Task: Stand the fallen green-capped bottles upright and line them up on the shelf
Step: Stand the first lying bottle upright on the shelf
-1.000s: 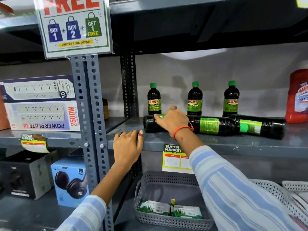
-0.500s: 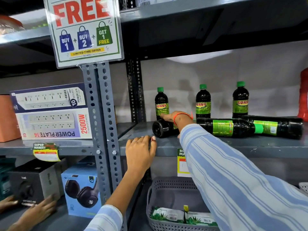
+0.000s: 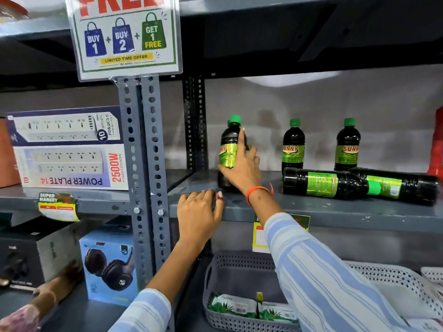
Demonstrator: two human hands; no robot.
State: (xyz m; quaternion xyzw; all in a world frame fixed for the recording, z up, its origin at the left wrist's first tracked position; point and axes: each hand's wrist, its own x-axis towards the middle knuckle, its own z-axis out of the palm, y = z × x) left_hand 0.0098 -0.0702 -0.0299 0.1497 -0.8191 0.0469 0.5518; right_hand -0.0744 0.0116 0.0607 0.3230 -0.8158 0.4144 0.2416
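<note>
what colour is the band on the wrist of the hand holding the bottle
Orange. The band sits on the right hand's wrist, clearest in the head view.

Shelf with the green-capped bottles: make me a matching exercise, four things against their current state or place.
Things:
1. bottle in right hand
2. nearer fallen bottle
3. left hand
4. grey basket

States:
A. resting on the shelf edge
B. lying on its side
C. upright, gripped
D. on the lower shelf, holding packets

Pairs: 1-C, 2-B, 3-A, 4-D

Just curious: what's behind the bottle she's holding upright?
Behind the held bottle another green cap peeks out, so another bottle likely stands there; its body is covered. Her right hand grips the held one.
</note>
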